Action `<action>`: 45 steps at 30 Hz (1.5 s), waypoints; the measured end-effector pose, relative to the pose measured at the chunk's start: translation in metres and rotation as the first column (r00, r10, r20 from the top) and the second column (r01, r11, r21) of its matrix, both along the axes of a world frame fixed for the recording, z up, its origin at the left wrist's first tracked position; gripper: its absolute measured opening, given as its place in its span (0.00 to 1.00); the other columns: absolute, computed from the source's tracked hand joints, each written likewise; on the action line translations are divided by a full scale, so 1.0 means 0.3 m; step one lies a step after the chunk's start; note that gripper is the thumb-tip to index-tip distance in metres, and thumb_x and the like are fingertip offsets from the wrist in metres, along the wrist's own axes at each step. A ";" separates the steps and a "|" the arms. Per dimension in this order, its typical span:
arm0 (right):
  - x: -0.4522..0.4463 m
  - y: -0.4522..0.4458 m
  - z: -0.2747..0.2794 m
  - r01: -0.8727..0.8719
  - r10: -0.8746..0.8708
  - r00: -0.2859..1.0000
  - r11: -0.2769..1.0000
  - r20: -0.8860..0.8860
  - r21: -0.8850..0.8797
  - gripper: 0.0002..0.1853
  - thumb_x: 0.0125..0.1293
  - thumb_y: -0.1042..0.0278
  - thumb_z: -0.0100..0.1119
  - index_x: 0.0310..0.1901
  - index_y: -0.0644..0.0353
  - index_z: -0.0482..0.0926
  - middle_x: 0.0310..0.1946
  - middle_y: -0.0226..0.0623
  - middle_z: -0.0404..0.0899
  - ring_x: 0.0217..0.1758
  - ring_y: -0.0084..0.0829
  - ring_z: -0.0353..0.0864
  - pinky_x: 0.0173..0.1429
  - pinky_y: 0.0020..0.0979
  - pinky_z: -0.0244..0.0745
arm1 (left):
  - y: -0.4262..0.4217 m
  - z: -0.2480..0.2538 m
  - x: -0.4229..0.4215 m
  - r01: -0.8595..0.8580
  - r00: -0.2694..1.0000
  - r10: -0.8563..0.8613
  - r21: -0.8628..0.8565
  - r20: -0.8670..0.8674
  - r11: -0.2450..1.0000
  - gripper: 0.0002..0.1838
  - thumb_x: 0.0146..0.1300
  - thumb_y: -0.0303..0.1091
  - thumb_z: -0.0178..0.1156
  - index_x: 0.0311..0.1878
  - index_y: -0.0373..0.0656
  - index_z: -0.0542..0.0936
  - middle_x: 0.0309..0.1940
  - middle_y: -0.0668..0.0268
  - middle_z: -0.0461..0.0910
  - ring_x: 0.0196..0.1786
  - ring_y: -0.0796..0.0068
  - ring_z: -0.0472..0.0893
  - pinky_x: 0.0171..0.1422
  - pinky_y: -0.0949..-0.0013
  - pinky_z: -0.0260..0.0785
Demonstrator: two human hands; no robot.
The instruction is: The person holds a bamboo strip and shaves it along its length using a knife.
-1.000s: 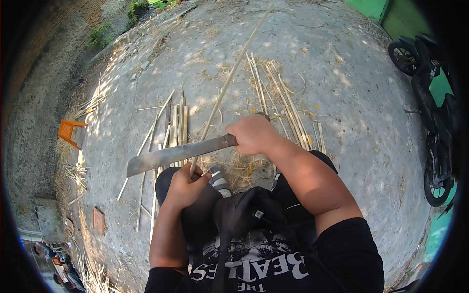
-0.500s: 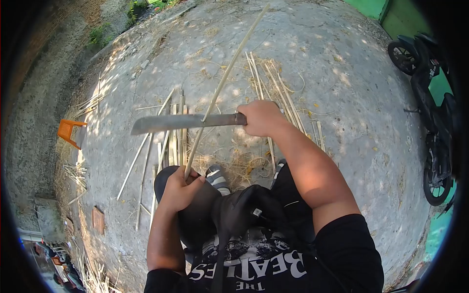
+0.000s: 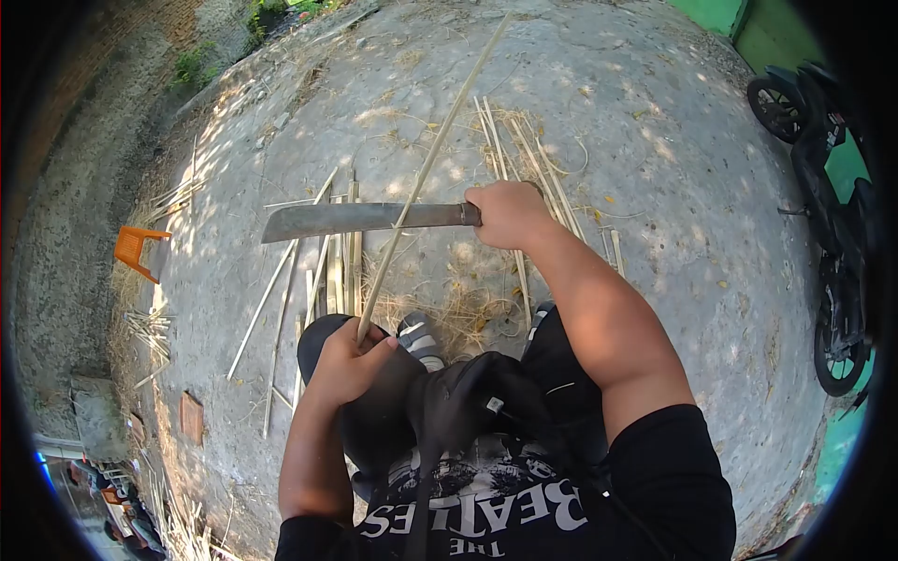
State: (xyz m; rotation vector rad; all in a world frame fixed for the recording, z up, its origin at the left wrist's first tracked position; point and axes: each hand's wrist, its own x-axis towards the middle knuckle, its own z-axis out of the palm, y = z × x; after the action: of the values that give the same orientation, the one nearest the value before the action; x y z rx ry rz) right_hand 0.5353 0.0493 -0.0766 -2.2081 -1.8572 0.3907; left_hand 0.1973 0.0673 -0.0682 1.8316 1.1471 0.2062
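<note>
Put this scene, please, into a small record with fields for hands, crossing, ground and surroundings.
Left hand: grips the bamboo strip near its lower end
Right hand: holds the machete by its handle
Crossing: machete crosses the strip; any cut is unclear
Ground: rough concrete with loose strips and curled shavings
Left side: orange plastic stool
Right side: black motorcycle

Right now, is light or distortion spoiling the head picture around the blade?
Head view: barrel distortion bows the ground, black fringes swallow the corners; head view: dappled sun mottles the ground and lightens the right forearm; head view: machete blade and thin strip look fairly crisp, without strong glare.
</note>
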 end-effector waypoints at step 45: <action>0.021 -0.016 0.031 0.066 -0.068 0.994 0.997 0.082 0.028 0.11 0.62 0.61 0.68 0.44 0.53 0.85 0.36 0.40 0.88 0.44 0.44 0.90 0.48 0.47 0.84 | -0.053 0.006 -0.166 -0.018 0.999 0.018 0.014 -0.039 1.000 0.20 0.84 0.46 0.54 0.42 0.39 0.81 0.28 0.73 0.74 0.33 0.82 0.70 0.38 0.69 0.67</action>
State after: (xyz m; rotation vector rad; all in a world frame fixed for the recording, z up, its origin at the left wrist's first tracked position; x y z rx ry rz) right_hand 0.5417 0.0446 -0.0671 -2.2957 -1.8122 0.2656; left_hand 0.1476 0.0513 -0.0665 1.8450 1.1921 0.1897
